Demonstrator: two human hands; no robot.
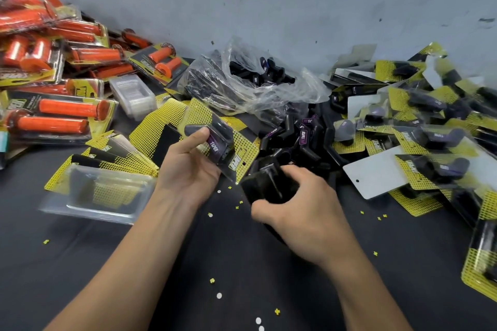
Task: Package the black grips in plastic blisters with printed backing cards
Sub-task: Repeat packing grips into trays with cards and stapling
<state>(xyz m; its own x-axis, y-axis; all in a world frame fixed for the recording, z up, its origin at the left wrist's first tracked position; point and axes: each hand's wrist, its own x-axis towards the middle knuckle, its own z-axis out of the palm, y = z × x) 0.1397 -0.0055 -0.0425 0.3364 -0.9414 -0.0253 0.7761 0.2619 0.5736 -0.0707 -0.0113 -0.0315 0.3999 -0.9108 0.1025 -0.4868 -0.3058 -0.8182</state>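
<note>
Left hand (188, 166) pinches one clear, yellow-carded plastic blister (236, 148) above the dark table (242, 263), its packed black grip's (220, 129) long axis slanting far-left to near-right; right hand (304, 209) clasps one loose black rubber grip (265, 185) beside it.

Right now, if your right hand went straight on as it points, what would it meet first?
Probably the blister pack in the left hand; the black grip that the right hand holds is nearly at its corner.

Even, soft light; motion blur throughout; wide-angle bending at edges.
</note>
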